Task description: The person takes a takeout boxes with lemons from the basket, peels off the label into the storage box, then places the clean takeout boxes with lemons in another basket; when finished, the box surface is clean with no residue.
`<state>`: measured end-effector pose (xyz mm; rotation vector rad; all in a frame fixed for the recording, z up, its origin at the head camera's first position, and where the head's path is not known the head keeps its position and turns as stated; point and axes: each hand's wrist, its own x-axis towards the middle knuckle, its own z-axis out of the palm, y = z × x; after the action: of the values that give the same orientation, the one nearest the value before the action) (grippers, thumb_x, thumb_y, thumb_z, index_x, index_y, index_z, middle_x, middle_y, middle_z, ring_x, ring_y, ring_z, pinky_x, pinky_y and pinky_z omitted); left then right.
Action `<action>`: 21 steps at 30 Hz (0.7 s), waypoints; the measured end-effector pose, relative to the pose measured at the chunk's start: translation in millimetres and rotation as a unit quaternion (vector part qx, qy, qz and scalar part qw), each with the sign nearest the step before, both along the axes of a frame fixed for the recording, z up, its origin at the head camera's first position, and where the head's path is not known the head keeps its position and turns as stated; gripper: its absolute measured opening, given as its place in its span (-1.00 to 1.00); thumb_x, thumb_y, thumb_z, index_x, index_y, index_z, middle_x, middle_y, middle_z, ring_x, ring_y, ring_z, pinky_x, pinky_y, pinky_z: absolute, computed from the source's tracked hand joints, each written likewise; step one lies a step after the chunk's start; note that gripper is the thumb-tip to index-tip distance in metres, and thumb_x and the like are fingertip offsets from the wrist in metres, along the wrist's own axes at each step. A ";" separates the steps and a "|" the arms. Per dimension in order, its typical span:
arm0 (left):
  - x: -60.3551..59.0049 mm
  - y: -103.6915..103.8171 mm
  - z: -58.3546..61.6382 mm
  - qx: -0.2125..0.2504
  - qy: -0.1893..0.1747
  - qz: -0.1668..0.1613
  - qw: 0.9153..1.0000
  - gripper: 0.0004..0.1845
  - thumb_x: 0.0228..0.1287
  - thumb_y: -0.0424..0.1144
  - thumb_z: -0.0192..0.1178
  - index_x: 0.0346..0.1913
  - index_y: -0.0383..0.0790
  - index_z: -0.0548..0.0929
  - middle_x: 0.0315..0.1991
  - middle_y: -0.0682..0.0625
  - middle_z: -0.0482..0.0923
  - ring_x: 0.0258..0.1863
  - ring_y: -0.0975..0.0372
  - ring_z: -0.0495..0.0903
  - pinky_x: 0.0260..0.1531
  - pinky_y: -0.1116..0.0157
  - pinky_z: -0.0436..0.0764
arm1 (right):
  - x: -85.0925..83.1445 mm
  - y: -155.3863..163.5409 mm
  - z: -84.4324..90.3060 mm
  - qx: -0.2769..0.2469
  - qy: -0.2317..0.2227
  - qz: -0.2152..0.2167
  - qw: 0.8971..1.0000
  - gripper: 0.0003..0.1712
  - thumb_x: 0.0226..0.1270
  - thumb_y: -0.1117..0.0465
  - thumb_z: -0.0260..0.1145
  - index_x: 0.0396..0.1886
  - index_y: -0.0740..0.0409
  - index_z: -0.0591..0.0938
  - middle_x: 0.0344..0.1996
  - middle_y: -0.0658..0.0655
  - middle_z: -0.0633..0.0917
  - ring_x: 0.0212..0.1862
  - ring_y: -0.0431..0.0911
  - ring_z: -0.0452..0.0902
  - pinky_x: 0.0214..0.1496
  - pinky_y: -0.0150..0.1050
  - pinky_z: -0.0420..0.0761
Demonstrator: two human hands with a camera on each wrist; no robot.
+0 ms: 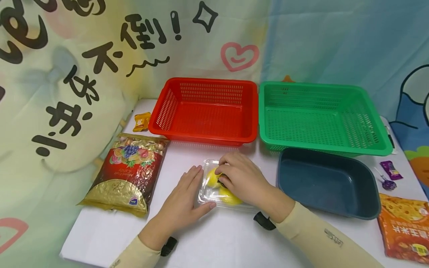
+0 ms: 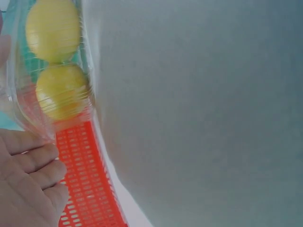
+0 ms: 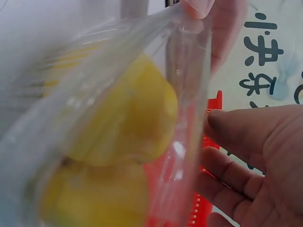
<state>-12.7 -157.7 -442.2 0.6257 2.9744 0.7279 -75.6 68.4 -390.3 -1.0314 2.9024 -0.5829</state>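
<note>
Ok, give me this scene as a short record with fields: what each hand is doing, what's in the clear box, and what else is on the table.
left hand: fingers straight, resting flat against the left side of the clear plastic box
right hand: fingers curled over the top of the box, gripping it
box contents: yellow round pieces, at least two
baskets: red basket and green basket side by side behind the box
tub: dark blue tub to the right of the hands
packets: candy bag at left, orange packet at right
surface: white table
</note>
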 end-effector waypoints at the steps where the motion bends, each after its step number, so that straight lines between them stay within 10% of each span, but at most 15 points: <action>1: 0.1 0.1 0.2 0.000 -0.001 0.000 1.000 0.12 0.27 0.30 0.37 0.65 -0.31 0.14 0.67 -0.18 0.14 0.68 0.02 0.12 0.66 -0.02 0.11 | -0.1 -0.4 -0.1 0.001 -0.001 0.000 1.000 -0.83 0.35 0.17 0.49 -0.09 -0.04 0.83 -0.04 -0.03 0.68 0.13 -0.02 0.55 0.50 0.04 0.48; 21: 0.5 0.3 -2.4 -0.004 0.015 0.001 1.000 0.13 0.25 0.30 0.39 0.64 -0.32 0.16 0.65 -0.19 0.18 0.66 0.01 0.16 0.64 -0.04 0.18 | -4.7 -3.5 -2.8 -0.001 -0.013 0.024 1.000 -0.93 0.30 0.15 0.54 -0.31 -0.06 0.77 -0.18 -0.09 0.66 0.01 -0.09 0.55 0.38 -0.04 0.57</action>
<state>-12.2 -157.3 -444.6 0.6380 3.0032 0.7142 -80.3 64.9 -393.1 -1.0810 2.8474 -0.5930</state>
